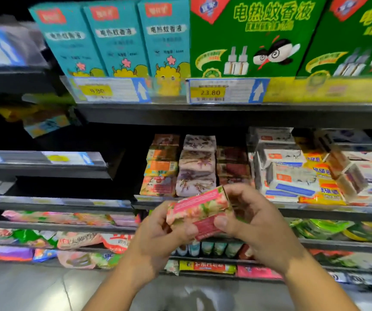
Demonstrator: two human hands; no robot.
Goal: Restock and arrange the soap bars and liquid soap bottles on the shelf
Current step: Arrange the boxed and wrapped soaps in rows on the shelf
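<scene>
Both my hands hold pink floral soap bars (199, 207) in front of the shelf, just below the soap row. My left hand (160, 236) grips them from the left end. My right hand (254, 223) grips them from the right, thumb on the lower red bar. Behind them, on the middle shelf (304, 209), stand stacks of soap bars: orange and pink ones (161, 169), purple floral ones (197, 167) and dark red ones (233, 167).
White and yellow soap packs (297, 176) fill the shelf to the right. Teal boxes (117, 39) and green boxes (252, 37) stand on the upper shelf above price tags (223, 92). Bagged goods (77, 241) lie on lower shelves; grey floor below.
</scene>
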